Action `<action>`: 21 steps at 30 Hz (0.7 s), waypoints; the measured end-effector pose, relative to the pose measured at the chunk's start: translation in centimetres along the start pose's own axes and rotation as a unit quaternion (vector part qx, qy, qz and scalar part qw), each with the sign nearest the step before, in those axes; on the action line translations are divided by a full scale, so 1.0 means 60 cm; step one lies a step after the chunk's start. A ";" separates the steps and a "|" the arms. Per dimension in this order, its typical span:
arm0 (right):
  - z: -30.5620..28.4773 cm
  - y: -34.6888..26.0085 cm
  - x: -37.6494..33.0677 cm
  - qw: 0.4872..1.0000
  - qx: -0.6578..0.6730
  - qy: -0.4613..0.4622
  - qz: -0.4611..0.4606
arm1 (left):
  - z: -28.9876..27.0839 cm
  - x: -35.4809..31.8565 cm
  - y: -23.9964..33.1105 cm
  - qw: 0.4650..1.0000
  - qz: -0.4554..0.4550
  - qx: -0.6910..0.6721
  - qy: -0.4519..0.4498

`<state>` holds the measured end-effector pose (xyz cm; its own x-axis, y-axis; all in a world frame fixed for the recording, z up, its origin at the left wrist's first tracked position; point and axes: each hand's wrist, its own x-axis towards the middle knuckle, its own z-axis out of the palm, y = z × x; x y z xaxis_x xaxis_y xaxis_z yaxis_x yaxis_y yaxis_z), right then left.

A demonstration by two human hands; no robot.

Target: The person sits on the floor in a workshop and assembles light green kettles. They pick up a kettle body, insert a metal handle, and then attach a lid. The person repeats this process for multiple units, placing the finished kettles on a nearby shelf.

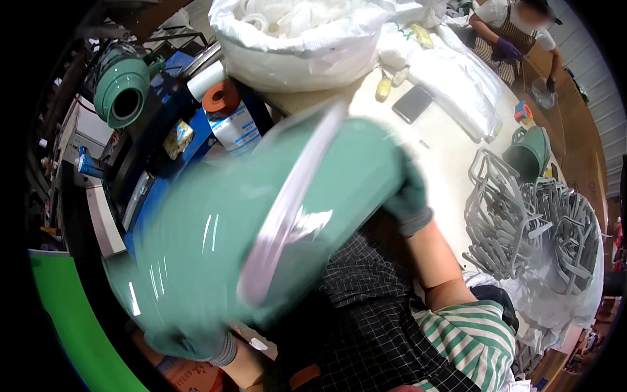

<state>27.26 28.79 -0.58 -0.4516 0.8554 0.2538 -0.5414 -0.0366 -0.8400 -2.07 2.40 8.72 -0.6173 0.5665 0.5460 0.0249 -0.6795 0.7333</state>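
Observation:
A large, glossy green plastic container point(215, 215) fills the middle of the view, tilted and smeared by motion; its exact kind is unclear. Across it runs a pale grey strip point(287, 209), perhaps a handle. My left hand point(189, 345), in a green glove with a grey cuff, grips the lower left end. At the upper right end, my right hand point(410, 196), gloved alike, is closed on the edge; the container hides some of its fingers. Both hands carry the container in front of my black checked apron point(372, 287).
On the white table lie a dark phone point(413, 103), grey handle-shaped parts point(499, 222) and a green vessel point(528, 153). A white sack point(300, 62) of pale rings stands at the back. Left is a machine with a green round-mouthed part point(124, 98). A co-worker point(513, 32) stands far right.

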 end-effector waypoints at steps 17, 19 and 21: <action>-0.290 0.010 0.184 0.947 -0.280 0.154 -0.032 | -0.145 -0.201 -0.007 0.802 -0.033 0.569 0.180; -0.226 0.045 0.124 0.950 -0.293 0.107 -0.016 | -0.234 -0.260 -0.011 0.743 -0.095 0.614 0.248; -0.166 0.083 0.058 0.954 -0.293 0.062 0.000 | -0.335 -0.324 0.009 0.657 -0.261 0.641 0.298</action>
<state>30.03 36.75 -8.67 -0.3451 0.9110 0.2258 -0.0365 0.2273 -0.9731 -5.86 -18.33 -9.63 -0.9938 0.0227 0.1084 0.0930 0.7025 0.7056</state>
